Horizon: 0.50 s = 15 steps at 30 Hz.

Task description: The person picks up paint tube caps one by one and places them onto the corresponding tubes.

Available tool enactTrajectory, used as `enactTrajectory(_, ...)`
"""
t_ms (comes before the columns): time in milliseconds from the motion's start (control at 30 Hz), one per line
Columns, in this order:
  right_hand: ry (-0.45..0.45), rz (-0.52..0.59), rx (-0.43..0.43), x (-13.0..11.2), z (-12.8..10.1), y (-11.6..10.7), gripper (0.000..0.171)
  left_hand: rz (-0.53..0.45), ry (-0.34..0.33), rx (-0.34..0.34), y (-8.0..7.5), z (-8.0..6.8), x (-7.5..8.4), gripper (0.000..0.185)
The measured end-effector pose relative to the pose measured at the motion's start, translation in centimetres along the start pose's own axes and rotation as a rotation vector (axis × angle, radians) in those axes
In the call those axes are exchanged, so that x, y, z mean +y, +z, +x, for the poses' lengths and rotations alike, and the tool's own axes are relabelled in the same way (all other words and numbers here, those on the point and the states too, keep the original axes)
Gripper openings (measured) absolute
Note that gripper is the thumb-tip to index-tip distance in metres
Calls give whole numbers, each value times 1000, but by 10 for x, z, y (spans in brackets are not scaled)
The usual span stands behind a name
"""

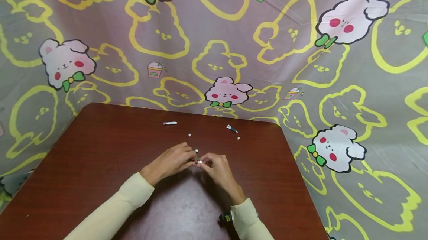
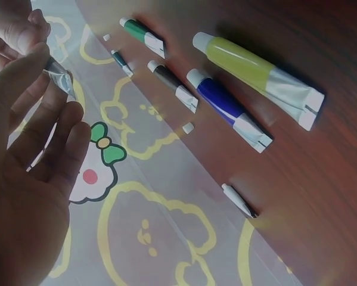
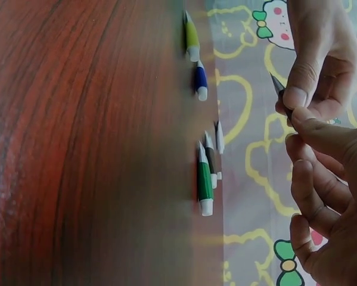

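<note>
Both hands meet over the table around a small paint tube point(image 3: 276, 82) with a crimped silver tail. My left hand point(image 1: 174, 159) pinches its body between thumb and fingers. At the tube's other end, the thumb and fingertips of my right hand point(image 1: 219, 168) pinch the white cap end point(image 1: 200, 162). In the left wrist view the silver tail point(image 2: 61, 78) pokes out from the left fingers. Fingers hide most of the body, so its colour is unclear. Beyond the hands lie a green tube point(image 2: 141, 34), a brown tube point(image 2: 171, 82), a blue tube point(image 2: 220, 102) and a yellow tube point(image 2: 244, 62).
Farther back on the brown table point(image 1: 100, 139) lie a white tube point(image 1: 170, 123) and a dark tube point(image 1: 232, 128). One small white cap point(image 1: 189, 135) sits near the middle, another loose cap point(image 1: 238, 138) to the right. A patterned curtain point(image 1: 180, 65) borders the table's far edge.
</note>
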State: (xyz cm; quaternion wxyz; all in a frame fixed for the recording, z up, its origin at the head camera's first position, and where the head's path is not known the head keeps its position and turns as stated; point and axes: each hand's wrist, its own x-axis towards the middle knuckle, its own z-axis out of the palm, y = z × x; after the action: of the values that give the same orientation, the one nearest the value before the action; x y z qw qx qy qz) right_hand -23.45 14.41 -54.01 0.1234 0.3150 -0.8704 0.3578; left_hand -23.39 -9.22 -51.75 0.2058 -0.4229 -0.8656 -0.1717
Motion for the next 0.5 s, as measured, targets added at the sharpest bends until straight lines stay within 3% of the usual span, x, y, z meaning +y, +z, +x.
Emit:
enactTrajectory(367,-1,-81,-49,-5,1,2,9,13,-6,19,-3,-3,-2,14)
enactTrajectory(500,-19,-92,-30,-7,1,2,8,13,3,32,-5,-3,-2,15)
